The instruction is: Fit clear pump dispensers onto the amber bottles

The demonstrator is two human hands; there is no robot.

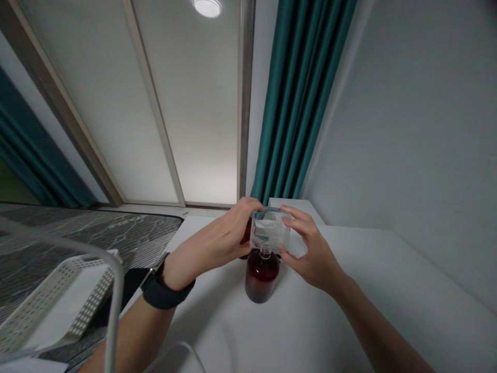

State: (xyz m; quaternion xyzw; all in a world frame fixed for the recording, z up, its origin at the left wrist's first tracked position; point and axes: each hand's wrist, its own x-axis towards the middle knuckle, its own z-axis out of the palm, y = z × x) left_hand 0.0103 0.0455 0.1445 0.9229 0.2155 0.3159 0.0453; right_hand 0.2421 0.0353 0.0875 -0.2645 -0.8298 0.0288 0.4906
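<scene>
Bottle [262,277] on white table [330,331], teal curtains [303,88]

A round ceiling lamp [207,7] burns white at the top of the view, and a pale glare spreads low across the frosted panel [209,173]. The room otherwise looks dim and grey. A soft shadow lies beside the dark bottle [262,277]. The edges bend, and the basket [58,300] looks slightly blurred.

Box [269,230] clear, glossy, glass or plastic; bottle [262,277] glossy dark-red glass; wristband [167,292] matt black fabric; curtain [301,93] teal cloth; basket [66,298] white perforated plastic.
</scene>
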